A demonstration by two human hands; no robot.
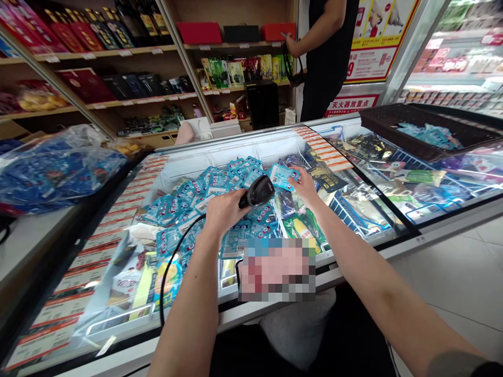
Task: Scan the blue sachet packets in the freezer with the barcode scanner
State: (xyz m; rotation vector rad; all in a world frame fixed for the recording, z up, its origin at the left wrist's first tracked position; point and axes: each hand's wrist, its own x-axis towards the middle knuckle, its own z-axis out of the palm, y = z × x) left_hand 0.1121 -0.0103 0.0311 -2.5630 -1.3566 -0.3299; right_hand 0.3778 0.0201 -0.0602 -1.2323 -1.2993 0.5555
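Note:
My left hand (223,211) is wrapped around a black handheld barcode scanner (261,191), its cable hanging down past my forearm. The scanner's head points right, toward a small blue packet (283,177) pinched in my right hand (303,184). The packet's lighter printed side faces up. Under both hands, a heap of similar blue packets (188,196) lies on the glass top of a chest freezer (243,309). Whether my right fingers hold more than one packet, I cannot tell.
At the left is a plastic bag (63,170) full of blue packets. A dark tray (377,118) at the right holds more packets (430,135). A blurred-out patch (277,269) covers something at the front edge. Behind, a person in black (322,52) stands near stocked shelves (129,97).

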